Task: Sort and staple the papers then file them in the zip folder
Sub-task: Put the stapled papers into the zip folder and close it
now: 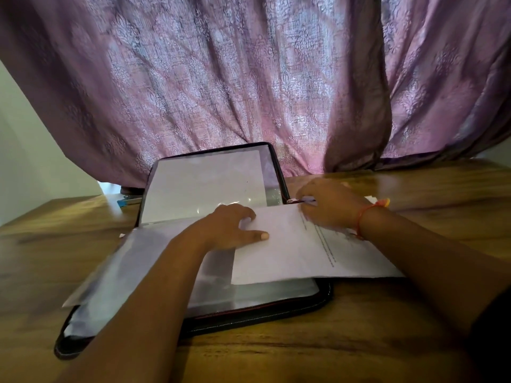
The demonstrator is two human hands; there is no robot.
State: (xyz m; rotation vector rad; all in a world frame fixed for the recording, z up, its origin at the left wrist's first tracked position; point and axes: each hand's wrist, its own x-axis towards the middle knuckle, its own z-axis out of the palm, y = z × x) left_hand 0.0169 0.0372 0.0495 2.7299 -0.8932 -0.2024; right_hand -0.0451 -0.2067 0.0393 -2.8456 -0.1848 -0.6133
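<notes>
A black zip folder lies open on the wooden table, its far half propped up against the curtain with a white sheet behind clear plastic. Clear plastic sleeves fan out over the near half. A white printed paper set lies across the folder's right side. My left hand grips the left edge of these papers, thumb on top. My right hand rests over the papers' far right corner, fingers curled; what it pinches there is blurred.
A purple patterned curtain hangs right behind the folder. A blue object lies on the table at the folder's far left, partly hidden. Bare wood shows to the right and along the near edge.
</notes>
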